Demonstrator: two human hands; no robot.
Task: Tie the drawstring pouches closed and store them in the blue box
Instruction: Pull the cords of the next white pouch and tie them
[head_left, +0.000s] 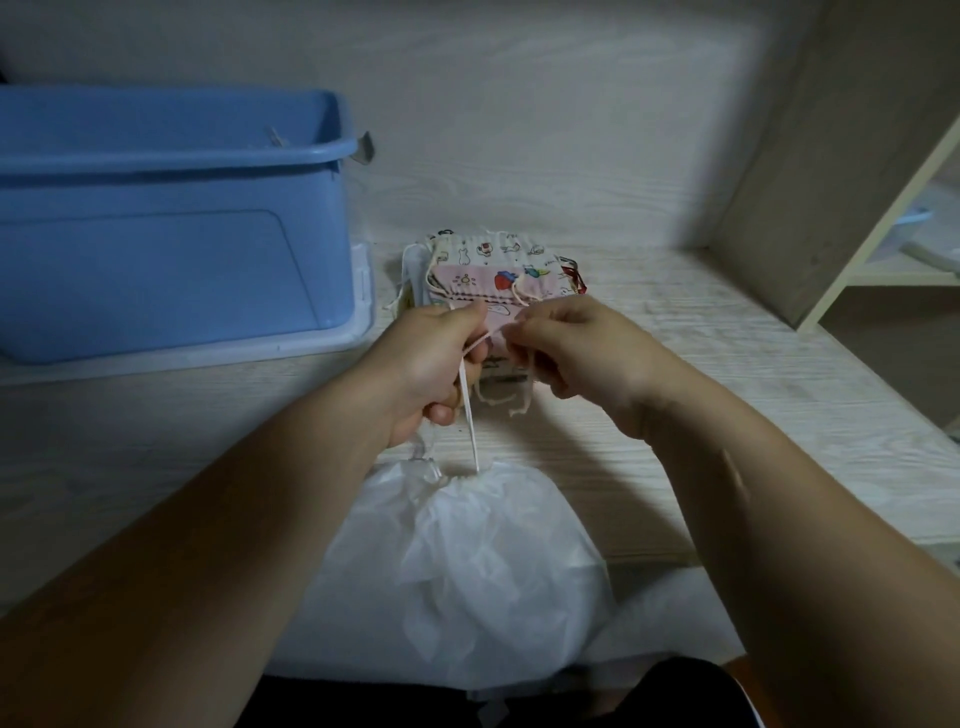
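The left hand (436, 358) is curled round the cord (470, 431) and the right hand (571, 353) pinches its end. If the thin cord slips, the knot may come out loose (my guess) and the white pouch (467, 561) at 6 o'clock could open later. Spare pouches (498, 270) lie at 12 o'clock and the blue box (156, 260) at 10, on a pale wood-grain desk (727, 364). A shelf (883, 275) stands at 2.

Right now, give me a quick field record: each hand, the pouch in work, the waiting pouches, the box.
left hand: grips the drawstring, pulled taut up from the white pouch
right hand: pinches the same cord's other end
white pouch: nearest the person, mouth gathered, knot not visible
patterned pouches: stacked on the table beyond the hands, untouched
blue box: far left, open top, floor hidden from view
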